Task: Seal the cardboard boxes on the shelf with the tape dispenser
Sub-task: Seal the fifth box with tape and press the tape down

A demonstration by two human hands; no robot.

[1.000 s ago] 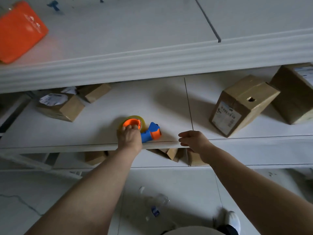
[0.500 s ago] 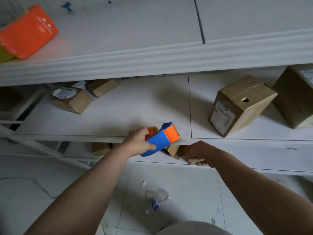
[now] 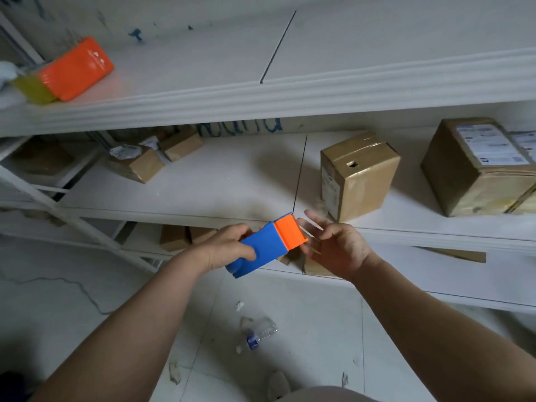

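Note:
My left hand [image 3: 229,248] grips a blue tape dispenser [image 3: 268,246] with an orange front end, held in the air just in front of the middle shelf's edge [image 3: 179,214]. My right hand [image 3: 338,249] is beside the orange end, its blurred fingers stretched toward it; whether they touch tape I cannot tell. A cardboard box [image 3: 359,175] with a small hole in its top stands on the middle shelf just behind the hands. A larger labelled box [image 3: 478,172] stands further right.
Two small boxes [image 3: 139,166] lie at the left of the middle shelf. More boxes [image 3: 174,237] sit on the lower shelf. An orange package [image 3: 76,68] rests on the top shelf. A plastic bottle [image 3: 261,333] and scraps lie on the floor.
My left hand lifted the dispenser off the middle shelf and pulled it toward me. My right hand left the shelf edge and rose to the dispenser's orange end.

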